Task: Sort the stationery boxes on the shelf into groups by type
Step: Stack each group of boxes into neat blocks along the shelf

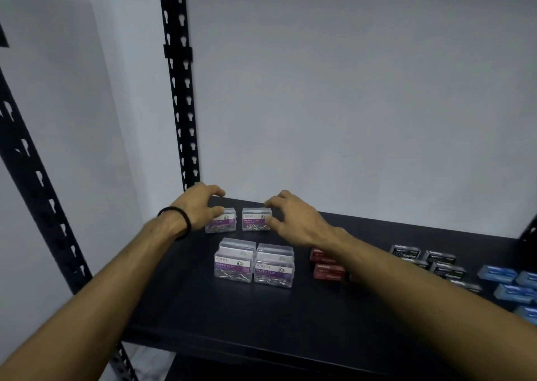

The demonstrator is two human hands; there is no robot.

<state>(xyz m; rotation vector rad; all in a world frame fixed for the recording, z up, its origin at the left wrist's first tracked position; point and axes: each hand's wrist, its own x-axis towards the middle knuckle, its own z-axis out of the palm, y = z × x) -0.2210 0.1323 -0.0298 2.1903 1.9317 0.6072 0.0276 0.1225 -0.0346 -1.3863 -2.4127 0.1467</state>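
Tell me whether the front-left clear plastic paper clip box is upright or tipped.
Upright: the front-left clear plastic paper clip box shows its lid on top and level label text.

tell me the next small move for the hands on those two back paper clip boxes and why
Probably draw both back boxes toward the front pair. The left hand grips the left back box, the right hand grips the right back box, and a gap separates them from the front pair.

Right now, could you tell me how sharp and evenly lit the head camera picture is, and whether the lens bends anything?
Head view: dim, flat light; the paper clip boxes read clearly mid-frame; the blue boxes at the right edge are soft; both the left hand and the right hand look slightly motion-blurred; the wide lens splays the rack upright.
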